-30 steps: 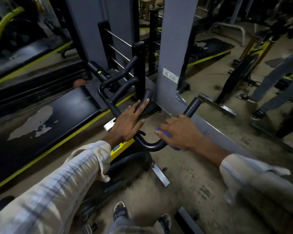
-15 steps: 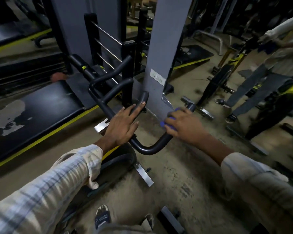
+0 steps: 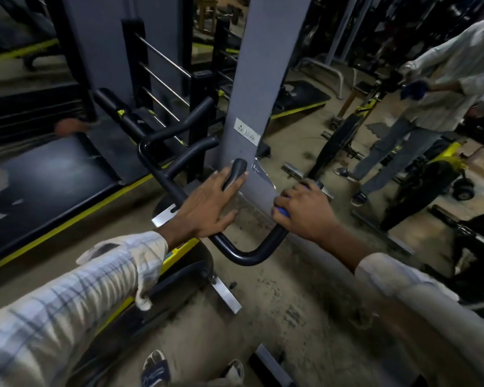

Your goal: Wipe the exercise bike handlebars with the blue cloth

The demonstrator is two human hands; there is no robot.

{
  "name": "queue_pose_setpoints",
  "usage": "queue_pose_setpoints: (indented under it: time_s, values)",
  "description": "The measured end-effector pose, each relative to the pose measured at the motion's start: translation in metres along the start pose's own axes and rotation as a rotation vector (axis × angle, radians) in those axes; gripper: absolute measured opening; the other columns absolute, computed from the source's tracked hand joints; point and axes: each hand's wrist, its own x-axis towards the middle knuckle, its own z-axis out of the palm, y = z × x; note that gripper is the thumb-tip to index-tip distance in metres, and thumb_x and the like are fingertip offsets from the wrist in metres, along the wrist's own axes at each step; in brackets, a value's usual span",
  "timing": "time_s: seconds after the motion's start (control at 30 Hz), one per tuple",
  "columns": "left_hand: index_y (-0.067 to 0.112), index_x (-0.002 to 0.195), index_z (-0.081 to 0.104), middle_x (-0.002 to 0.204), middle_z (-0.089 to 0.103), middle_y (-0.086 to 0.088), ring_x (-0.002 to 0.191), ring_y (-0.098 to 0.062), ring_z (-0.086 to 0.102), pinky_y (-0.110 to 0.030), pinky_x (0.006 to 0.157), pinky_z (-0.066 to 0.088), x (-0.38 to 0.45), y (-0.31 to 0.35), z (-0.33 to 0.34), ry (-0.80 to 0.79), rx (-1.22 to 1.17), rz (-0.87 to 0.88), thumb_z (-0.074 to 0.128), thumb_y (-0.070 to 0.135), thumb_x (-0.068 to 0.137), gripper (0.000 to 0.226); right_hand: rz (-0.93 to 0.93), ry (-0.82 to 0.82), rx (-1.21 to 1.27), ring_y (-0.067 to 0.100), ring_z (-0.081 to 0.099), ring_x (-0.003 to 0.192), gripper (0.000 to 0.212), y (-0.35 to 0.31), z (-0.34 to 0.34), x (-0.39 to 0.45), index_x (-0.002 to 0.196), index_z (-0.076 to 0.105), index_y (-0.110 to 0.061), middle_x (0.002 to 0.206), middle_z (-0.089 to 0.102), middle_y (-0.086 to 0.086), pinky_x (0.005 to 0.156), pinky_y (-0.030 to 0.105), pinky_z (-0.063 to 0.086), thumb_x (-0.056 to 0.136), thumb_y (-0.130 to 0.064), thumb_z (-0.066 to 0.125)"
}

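The black handlebars [image 3: 249, 255] of the exercise bike curve in front of me. My left hand [image 3: 207, 205] rests flat on the middle bar, fingers straight, reaching up to the short upright grip [image 3: 236, 170]. My right hand [image 3: 305, 210] wraps around the far end of the right bar with the blue cloth [image 3: 282, 212] bunched under its fingers. Only small bits of the cloth show; the bar's right tip is hidden by the hand.
A grey pillar [image 3: 260, 93] with a wall socket stands just behind the bars, next to a mirror [image 3: 375, 121] that reflects a person at a yellow bike. A black treadmill deck [image 3: 53, 180] with yellow trim lies on the left. My sandalled feet [image 3: 157, 370] are below.
My right hand has slid the cloth further up the right bar, from the lower bend to its end. The left hand has stayed on the middle bar. The view has shifted.
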Motion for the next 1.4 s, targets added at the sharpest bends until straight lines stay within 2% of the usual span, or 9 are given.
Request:
queue_pose_setpoints:
  time_s: [0.2, 0.33, 0.53, 0.67, 0.9, 1.03, 1.23, 1.3, 1.4]
  values:
    - [0.006, 0.169, 0.008, 0.177, -0.002, -0.017, 0.165, -0.033, 0.0, -0.051, 0.132, 0.017, 0.025, 0.008, 0.004, 0.028, 0.108, 0.025, 0.054, 0.034, 0.091, 0.094, -0.095, -0.05, 0.135, 0.019, 0.063, 0.081, 0.039, -0.039, 0.006, -0.011, 0.086, 0.072, -0.026, 0.084, 0.068, -0.003, 0.097, 0.038, 0.043, 0.095, -0.051, 0.043]
    - [0.006, 0.169, 0.005, 0.177, -0.003, -0.017, 0.165, -0.034, -0.002, -0.052, 0.132, 0.018, 0.024, 0.006, 0.002, 0.006, 0.109, 0.031, 0.051, 0.032, 0.08, 0.104, -0.111, -0.036, 0.093, 0.021, 0.065, 0.083, 0.036, -0.021, 0.005, -0.007, 0.089, 0.072, -0.027, 0.087, 0.07, -0.003, 0.093, 0.039, 0.046, 0.096, -0.05, 0.045]
    - [0.008, 0.169, 0.003, 0.178, -0.006, -0.015, 0.165, -0.032, -0.003, -0.05, 0.133, 0.015, 0.023, 0.008, 0.003, 0.02, 0.096, 0.021, 0.061, 0.032, 0.081, 0.108, 0.152, -0.014, -0.009, 0.027, 0.063, 0.091, 0.039, 0.007, -0.019, 0.015, 0.096, 0.075, -0.022, 0.088, 0.067, 0.005, 0.094, 0.041, 0.045, 0.1, -0.048, 0.047]
    - [0.009, 0.169, 0.003, 0.178, -0.008, -0.013, 0.165, -0.03, -0.005, -0.049, 0.133, 0.013, 0.023, 0.007, 0.003, 0.035, 0.076, 0.025, 0.062, 0.03, 0.082, 0.108, 0.008, -0.139, 0.109, 0.019, 0.064, 0.089, 0.051, -0.034, -0.003, 0.003, 0.096, 0.074, -0.028, 0.089, 0.069, -0.003, 0.093, 0.04, 0.05, 0.098, -0.057, 0.032]
    - [0.012, 0.17, 0.004, 0.178, -0.006, -0.013, 0.165, -0.03, -0.005, -0.054, 0.132, 0.015, 0.022, 0.008, 0.002, 0.06, 0.035, 0.031, 0.066, 0.029, 0.085, 0.107, 0.135, -0.039, 0.022, 0.028, 0.065, 0.091, 0.034, -0.01, -0.011, 0.012, 0.097, 0.075, -0.022, 0.092, 0.071, 0.006, 0.089, 0.042, 0.047, 0.099, -0.046, 0.052]
    - [0.012, 0.17, 0.004, 0.178, -0.008, -0.012, 0.165, -0.029, -0.005, -0.054, 0.132, 0.015, 0.022, 0.007, 0.003, 0.065, 0.04, 0.033, 0.068, 0.03, 0.084, 0.109, 0.285, 0.025, -0.098, 0.03, 0.065, 0.077, 0.024, -0.009, -0.005, 0.021, 0.08, 0.077, -0.017, 0.076, 0.071, 0.008, 0.085, 0.039, 0.052, 0.084, -0.04, 0.074]
    - [0.011, 0.17, 0.007, 0.178, -0.008, -0.01, 0.165, -0.027, -0.005, -0.053, 0.133, 0.015, 0.023, 0.007, 0.004, 0.056, 0.024, 0.021, 0.068, 0.029, 0.083, 0.108, 0.313, 0.137, -0.145, 0.029, 0.066, 0.086, 0.049, 0.015, -0.014, 0.022, 0.095, 0.073, -0.014, 0.089, 0.069, 0.009, 0.076, 0.038, 0.053, 0.075, -0.055, 0.088]
    - [0.011, 0.17, 0.009, 0.178, -0.007, -0.01, 0.166, -0.028, -0.004, -0.053, 0.133, 0.016, 0.024, 0.007, 0.005, 0.06, 0.017, 0.02, 0.069, 0.027, 0.082, 0.107, 0.426, 0.187, -0.05, 0.03, 0.063, 0.094, 0.045, 0.03, -0.022, 0.02, 0.103, 0.069, -0.013, 0.098, 0.067, 0.01, 0.08, 0.041, 0.05, 0.084, -0.051, 0.083]
    - [0.011, 0.17, 0.009, 0.178, -0.007, -0.01, 0.166, -0.028, -0.003, -0.053, 0.133, 0.015, 0.024, 0.007, 0.005, 0.068, 0.017, 0.02, 0.07, 0.026, 0.081, 0.108, 0.598, 0.265, 0.428, 0.024, 0.058, 0.091, 0.032, 0.033, -0.02, 0.01, 0.106, 0.065, -0.016, 0.1, 0.06, 0.003, 0.077, 0.039, 0.047, 0.092, -0.042, 0.078]
